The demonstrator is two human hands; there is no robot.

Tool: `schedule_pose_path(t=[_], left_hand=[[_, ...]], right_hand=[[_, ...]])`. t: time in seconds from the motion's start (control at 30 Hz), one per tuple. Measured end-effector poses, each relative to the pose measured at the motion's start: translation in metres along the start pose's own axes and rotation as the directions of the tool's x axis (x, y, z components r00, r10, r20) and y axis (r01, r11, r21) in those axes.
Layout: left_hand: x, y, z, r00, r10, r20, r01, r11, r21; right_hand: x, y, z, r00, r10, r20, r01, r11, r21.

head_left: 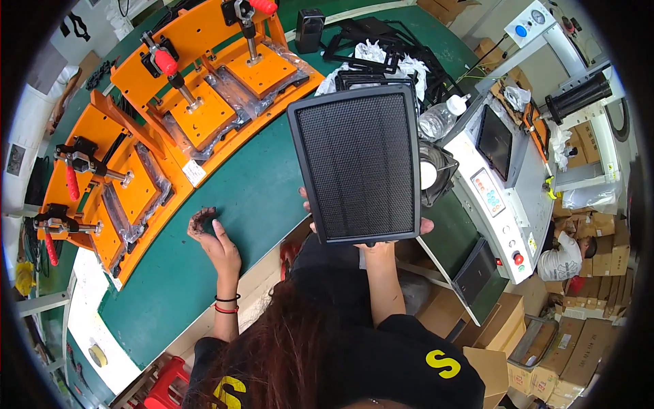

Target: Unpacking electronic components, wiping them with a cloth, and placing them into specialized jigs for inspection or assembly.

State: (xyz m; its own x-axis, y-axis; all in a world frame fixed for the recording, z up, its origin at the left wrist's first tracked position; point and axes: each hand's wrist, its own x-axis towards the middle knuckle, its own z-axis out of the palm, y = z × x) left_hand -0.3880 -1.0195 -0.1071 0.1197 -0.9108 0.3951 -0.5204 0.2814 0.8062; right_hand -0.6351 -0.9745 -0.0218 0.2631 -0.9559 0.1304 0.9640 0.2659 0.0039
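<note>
My right hand [383, 247] holds up a black rectangular mesh grille panel [361, 163] with a raised plastic frame. Most of that hand is hidden behind the panel; fingertips show past its left edge and lower right corner. To the left, over the green tabletop [252, 177], my left hand [216, 242] is empty, its curved fingers apart from the thumb and dark smudges on the fingertips. Nearest to it stands an orange clamping fixture [122, 160] with red-handled toggle clamps, and dark strips in clear film lie along its plates.
Behind the panel is a heap of black frames [388, 51] with white wrapping. A clear bottle [443, 117] and a small fan [439, 170] stand to its right, beside a white machine with a button panel [492, 198]. Cardboard boxes [579, 347] and another person [562, 258] are at far right.
</note>
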Motion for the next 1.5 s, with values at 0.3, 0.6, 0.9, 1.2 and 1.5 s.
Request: schedule_pose_path(t=[0.3,0.6,0.9,1.2,1.5], left_hand=[[0.000,-0.002,-0.001,0.999,-0.028,-0.029,0.027,0.998,-0.063],[0.003,0.014,-0.006,0.998,0.057,0.038,-0.062,0.990,0.128],[0.125,0.165,0.018,0.831,0.556,-0.017,-0.528,0.798,0.292],[0.116,0.214,0.051,0.752,0.658,-0.052,-0.631,0.740,0.234],[0.112,0.202,0.059,0.795,0.607,-0.018,-0.593,0.783,0.187]], right_hand=[[-0.001,0.002,0.002,0.997,-0.010,0.073,0.031,0.957,-0.289],[-0.006,0.006,-0.005,0.996,-0.085,0.018,0.086,0.945,-0.314],[-0.041,-0.003,0.010,0.985,-0.160,0.059,0.129,0.473,-0.872],[-0.041,0.006,0.043,0.973,-0.230,-0.014,0.069,0.346,-0.936],[-0.038,0.004,0.025,0.966,-0.257,-0.035,0.010,0.172,-0.985]])
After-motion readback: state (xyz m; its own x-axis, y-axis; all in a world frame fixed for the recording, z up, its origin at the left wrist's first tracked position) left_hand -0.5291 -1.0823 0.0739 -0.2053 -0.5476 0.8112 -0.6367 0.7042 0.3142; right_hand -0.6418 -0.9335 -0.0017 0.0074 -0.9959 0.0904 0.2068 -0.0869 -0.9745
